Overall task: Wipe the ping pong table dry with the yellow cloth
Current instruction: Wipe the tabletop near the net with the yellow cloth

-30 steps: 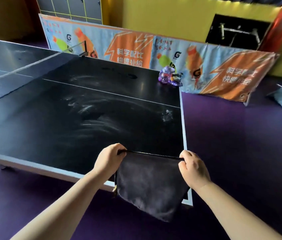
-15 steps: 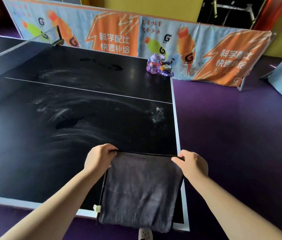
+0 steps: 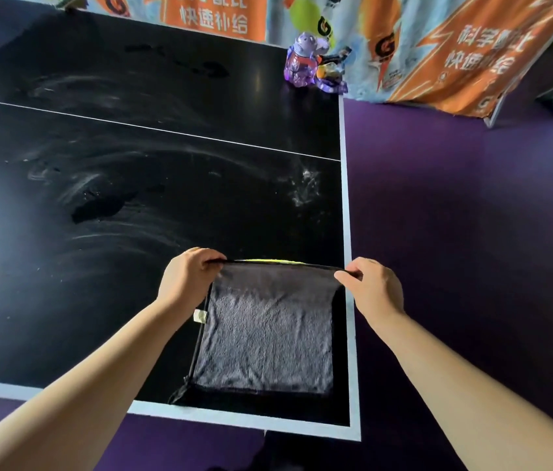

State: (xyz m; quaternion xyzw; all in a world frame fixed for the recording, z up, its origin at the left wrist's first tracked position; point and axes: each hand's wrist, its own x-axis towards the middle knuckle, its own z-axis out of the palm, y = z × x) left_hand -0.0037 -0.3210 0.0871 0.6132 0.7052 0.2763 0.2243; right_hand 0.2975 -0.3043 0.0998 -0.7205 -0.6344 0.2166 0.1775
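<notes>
- The cloth (image 3: 263, 334) lies spread flat on the near right corner of the ping pong table (image 3: 200, 185), grey pile up, a sliver of yellow showing along its far edge; its right side runs just beside the white border
- The left hand (image 3: 188, 280) pinches the far left corner, fingers curled over the hem; the right hand (image 3: 375, 290) pinches the far right corner the same way
- Risk one: held by two corners only, the cloth may skate over the water rather than soak it up; that would leave streaks
- Risk two: it sits near the table's end and side; a pull towards the body could drag it off the corner
- Risk three: a long push up the right side heads for the purple bottle (image 3: 302, 61) at the far right edge; a nudge could tip it to the floor
- The dark wet patch (image 3: 98, 205) lies well to the left; easy to miss
- The count: one cloth, one white tag (image 3: 199, 316) on it, two hands, one table, one centre line (image 3: 166, 131), one bottle, one large patch
</notes>
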